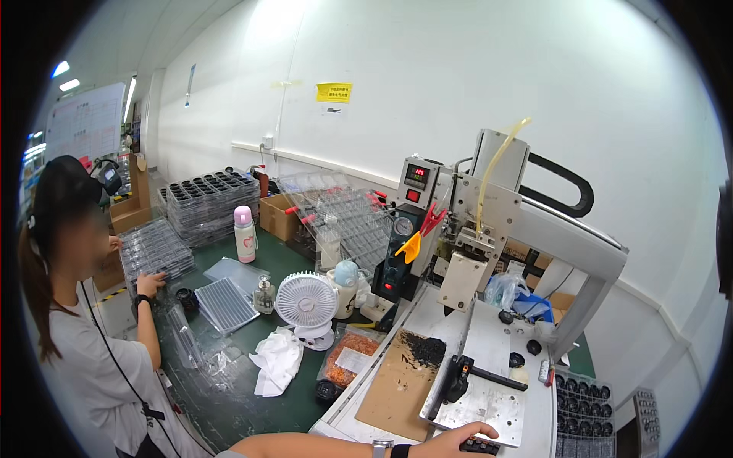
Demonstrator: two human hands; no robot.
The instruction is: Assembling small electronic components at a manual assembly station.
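One white machine point(565, 238) hogs the right half, one green desk point(294, 412) sits lower left, with one white fan point(307, 300) near centre. Down low, right of centre: one metal plate point(489, 417) with one black clamp point(459, 378) on it. The person's left hand point(449, 443) is at the bottom edge, fingers over one black part point(479, 445); can't tell if they're pinching it.

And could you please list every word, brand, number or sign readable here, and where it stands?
I won't copy wording or numbers, only place them:
Yellow wall sign: two lines of dark print.
Control box display: lit red digits.
White label on the bag of orange pieces: too small to read.
White board, far left: too blurred.
Fan hub: mark too small.
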